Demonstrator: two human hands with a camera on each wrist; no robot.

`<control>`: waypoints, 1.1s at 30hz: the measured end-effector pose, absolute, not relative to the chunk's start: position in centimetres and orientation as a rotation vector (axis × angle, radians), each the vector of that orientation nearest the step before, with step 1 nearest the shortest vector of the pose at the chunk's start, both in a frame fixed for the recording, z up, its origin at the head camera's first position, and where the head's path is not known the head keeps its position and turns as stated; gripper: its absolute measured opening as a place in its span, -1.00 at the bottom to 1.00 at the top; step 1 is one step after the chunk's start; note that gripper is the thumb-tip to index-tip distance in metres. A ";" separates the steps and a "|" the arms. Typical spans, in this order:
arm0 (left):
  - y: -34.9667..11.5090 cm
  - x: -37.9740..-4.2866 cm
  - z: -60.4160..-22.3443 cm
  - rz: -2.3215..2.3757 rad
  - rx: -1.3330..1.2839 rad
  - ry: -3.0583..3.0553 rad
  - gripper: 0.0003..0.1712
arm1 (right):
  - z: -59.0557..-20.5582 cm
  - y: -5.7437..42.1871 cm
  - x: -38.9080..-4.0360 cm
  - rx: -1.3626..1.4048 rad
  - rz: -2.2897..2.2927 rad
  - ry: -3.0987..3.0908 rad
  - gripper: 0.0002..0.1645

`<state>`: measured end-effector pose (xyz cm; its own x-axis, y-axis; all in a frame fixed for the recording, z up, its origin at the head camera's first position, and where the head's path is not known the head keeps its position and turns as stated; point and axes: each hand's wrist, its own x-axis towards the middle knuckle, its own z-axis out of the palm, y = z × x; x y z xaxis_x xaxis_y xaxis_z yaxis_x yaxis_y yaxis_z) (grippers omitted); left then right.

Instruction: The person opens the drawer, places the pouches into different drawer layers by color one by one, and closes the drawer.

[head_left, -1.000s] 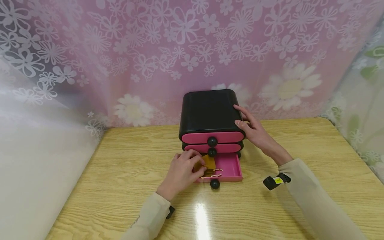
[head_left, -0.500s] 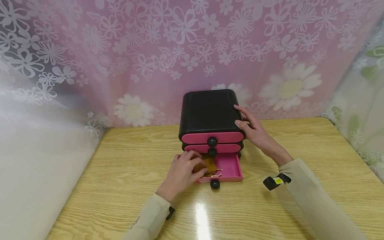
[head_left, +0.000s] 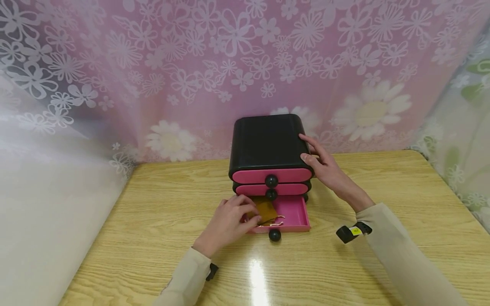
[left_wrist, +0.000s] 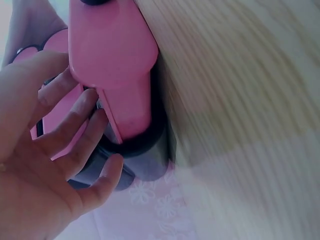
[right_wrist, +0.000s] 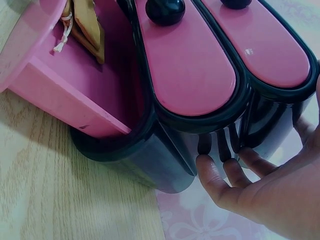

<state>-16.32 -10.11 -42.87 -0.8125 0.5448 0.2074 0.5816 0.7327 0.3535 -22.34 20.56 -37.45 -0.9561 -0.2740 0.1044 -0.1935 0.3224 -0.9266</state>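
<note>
A black chest of small drawers (head_left: pixel 268 142) with pink fronts stands on the table, its bottom drawer (head_left: pixel 292 210) pulled out. Inside that drawer, toward the left, lies a mustard-yellow cloth pouch (head_left: pixel 266 209) with whitish drawstring ends; the right wrist view also shows the pouch (right_wrist: pixel 89 27). My left hand (head_left: pixel 228 217) is over the drawer's left part, fingers loosely bent, thumb near the front edge. In the left wrist view the fingertips are right at the side wall of the drawer (left_wrist: pixel 127 110). My right hand (head_left: pixel 327 170) rests against the chest's right side, thumb and a finger at the top edge.
The two upper drawers are closed, each with a round black knob (head_left: pixel 271 181). The pulled-out drawer's knob (head_left: pixel 274 235) juts toward me over the wooden table (head_left: pixel 172 238). A pink flowered curtain (head_left: pixel 206 85) hangs just behind the chest.
The pouch has settled flatter into the drawer. My left hand has drawn back slightly to the left, off the pouch. My right hand has stayed in place.
</note>
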 end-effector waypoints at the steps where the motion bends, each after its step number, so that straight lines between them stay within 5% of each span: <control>1: -10.3 -16.3 -42.9 -0.635 -0.919 -2.845 -0.84 | -37.4 20.6 -22.3 -0.441 -1.732 2.497 -0.26; 14: -12.8 -15.9 -42.7 -0.837 -0.888 -2.702 -0.90 | -37.4 20.5 -22.4 -0.443 -1.727 2.512 -0.26; 33: -9.6 -12.2 -43.2 -0.940 -1.011 -2.854 -0.85 | -37.5 20.6 -22.3 -0.442 -1.750 2.471 -0.27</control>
<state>-12.20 -9.57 -43.23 -0.7962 0.5827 0.1628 0.5655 0.6209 0.5429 -22.31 20.63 -37.51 -0.9550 -0.2797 0.0992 -0.1864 0.3053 -0.9338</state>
